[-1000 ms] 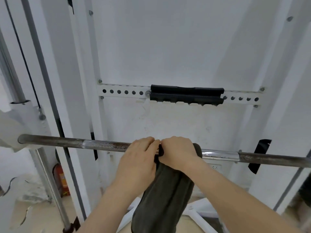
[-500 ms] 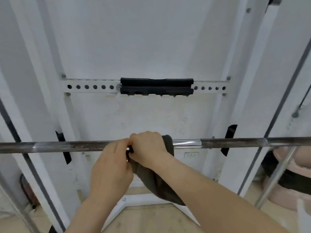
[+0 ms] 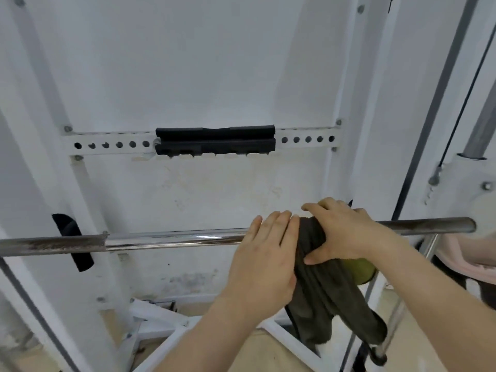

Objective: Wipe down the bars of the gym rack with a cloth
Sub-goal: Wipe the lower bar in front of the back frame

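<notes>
Gripping one dark cloth on one bar, right hand clenched; left hand seemingly flat.

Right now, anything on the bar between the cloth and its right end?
Nothing visible. The cloth is draped over the bar under the right hand, left hand beside it. From there the dull right stretch runs bare to its end.

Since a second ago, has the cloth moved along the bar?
Yes. The cloth slid right along the bar, from under the black pad to past its right end.
</notes>
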